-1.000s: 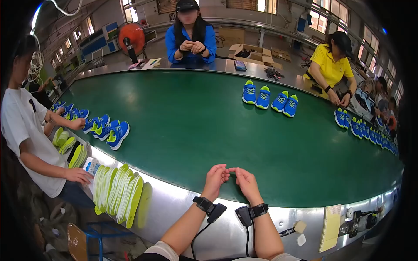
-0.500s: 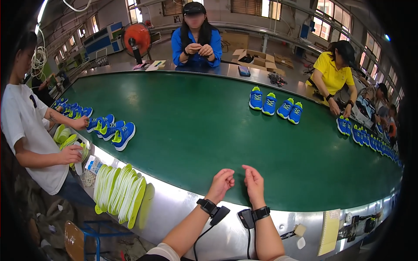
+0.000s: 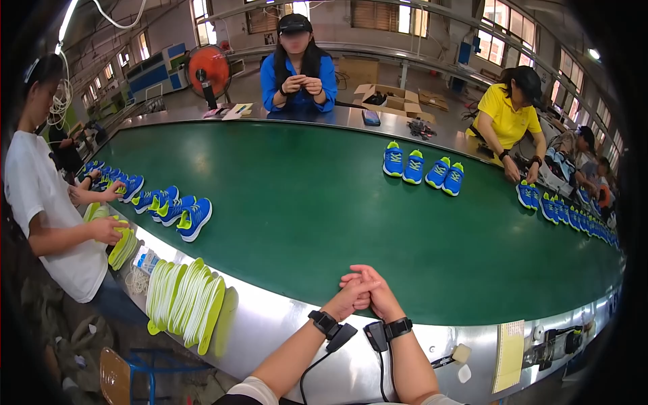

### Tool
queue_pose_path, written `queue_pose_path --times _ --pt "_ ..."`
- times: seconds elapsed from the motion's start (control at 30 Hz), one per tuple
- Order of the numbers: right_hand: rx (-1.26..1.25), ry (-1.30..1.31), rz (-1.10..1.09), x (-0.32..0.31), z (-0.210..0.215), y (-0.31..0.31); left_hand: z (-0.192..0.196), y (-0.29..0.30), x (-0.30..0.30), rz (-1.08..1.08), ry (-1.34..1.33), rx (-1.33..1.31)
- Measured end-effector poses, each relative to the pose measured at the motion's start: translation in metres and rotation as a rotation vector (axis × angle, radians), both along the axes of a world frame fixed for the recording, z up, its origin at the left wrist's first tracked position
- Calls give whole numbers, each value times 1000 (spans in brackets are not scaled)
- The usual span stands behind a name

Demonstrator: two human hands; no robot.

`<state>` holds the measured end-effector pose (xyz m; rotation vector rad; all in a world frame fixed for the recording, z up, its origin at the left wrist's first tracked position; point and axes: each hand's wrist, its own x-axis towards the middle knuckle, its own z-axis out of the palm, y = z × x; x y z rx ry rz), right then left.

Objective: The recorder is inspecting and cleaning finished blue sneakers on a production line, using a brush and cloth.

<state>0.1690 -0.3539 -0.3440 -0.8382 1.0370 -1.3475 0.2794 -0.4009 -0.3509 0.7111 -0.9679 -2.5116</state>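
Observation:
My left hand [image 3: 345, 301] and my right hand [image 3: 381, 294] are clasped together above the near edge of the green belt [image 3: 297, 223]. Their fingers are folded across each other, and no object shows in them. Each wrist wears a black band with a small black box and a cable. Nearest to my left arm is a row of lime-green and white insoles [image 3: 185, 300] on the metal ledge [image 3: 270, 317]. Farther off on the belt, to the right, two pairs of blue sneakers [image 3: 424, 169] with lime linings stand side by side.
More blue sneakers [image 3: 195, 219] line the left, where a person in white [image 3: 50, 223] handles shoes and insoles. Another row of sneakers [image 3: 553, 208] runs right, by a person in yellow [image 3: 506, 118]. Someone in blue [image 3: 298, 81] sits opposite. A yellow notepad [image 3: 509, 356] lies on the ledge.
My hands were apart with fingers curled; they have come together and clasped. The person in white has drawn a hand back from the nearer sneakers toward those farther along.

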Motion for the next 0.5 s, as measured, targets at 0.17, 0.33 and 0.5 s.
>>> queue_pose_path --times 0.17,0.33,0.5 --pt "96 -175 142 0 0 -4 -5 -2 6 10 148 60" --pt "54 -193 163 -4 -23 -7 -12 -2 7 -45 124 32" --pt "115 -234 227 0 -8 -6 -14 -4 12 -93 128 -55"
